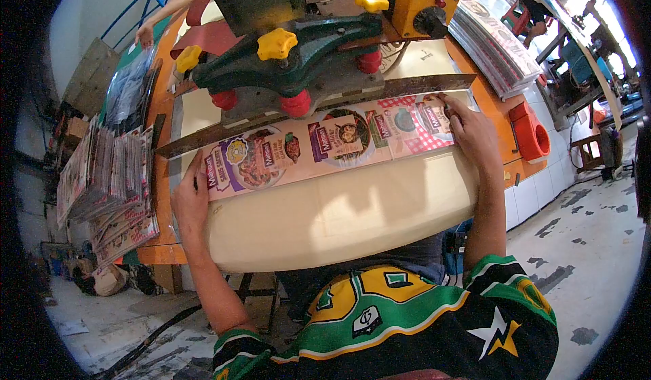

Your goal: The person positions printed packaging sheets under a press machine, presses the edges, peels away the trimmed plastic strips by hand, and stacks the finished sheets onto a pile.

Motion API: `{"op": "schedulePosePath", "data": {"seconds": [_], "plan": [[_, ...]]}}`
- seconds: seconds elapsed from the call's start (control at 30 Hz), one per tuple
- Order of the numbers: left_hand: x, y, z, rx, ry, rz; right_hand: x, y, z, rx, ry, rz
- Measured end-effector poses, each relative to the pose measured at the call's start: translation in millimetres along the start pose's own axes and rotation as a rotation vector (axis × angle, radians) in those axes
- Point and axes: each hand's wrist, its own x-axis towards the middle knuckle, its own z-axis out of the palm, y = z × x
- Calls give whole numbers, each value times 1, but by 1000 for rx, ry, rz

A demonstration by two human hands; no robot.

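A long printed packaging sheet [291,150] with food pictures lies flat across a cream-coloured surface [339,210]. My left hand [190,203] grips its left end, fingers pointing up along the edge. At the opposite end, my right hand [472,132] has its fingers closed on the sheet's upper right corner. Just beyond the sheet's far edge runs a straight metal bar [434,85]. Over it stands a machine with a dark green cast arm [305,61], yellow knobs [277,43] and red collars [296,103].
Stacks of printed packs [112,169] stand at the left, beside clear plastic [129,88]. Another stack [491,47] sits at the right, near a red tape dispenser [529,134]. A yellow control box [420,7] is at the back. Another person's hand [144,35] reaches in at upper left.
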Motion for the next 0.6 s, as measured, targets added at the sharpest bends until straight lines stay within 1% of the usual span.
{"op": "schedulePosePath", "data": {"seconds": [0.1, 0.13, 0.2, 0.33, 0.4, 0.5, 0.6], "plan": [[1, -5, 4, 1, 36, 43, -2, -2, -1, 16, 6, -3], [1, -4, 3, 0, 36, 43, -2, -2, 0, 16, 6, -3], [0, 2, 1, 46, -6, -23, -3, 0, 5, 26, 50, -5], [-1, 1, 1, 40, 7, -8, -4, 1, 8, 45, 89, -14], [-2, -2, 5, -6, 68, 32, -4, 2, 8, 54, 96, 14], [-2, -5, 8, -50, 82, 43, -5, 0, 6, 87, 97, 23], [-4, 0, 6, -34, 72, 7, -7, -5, 2, 96, 92, 54]]}}
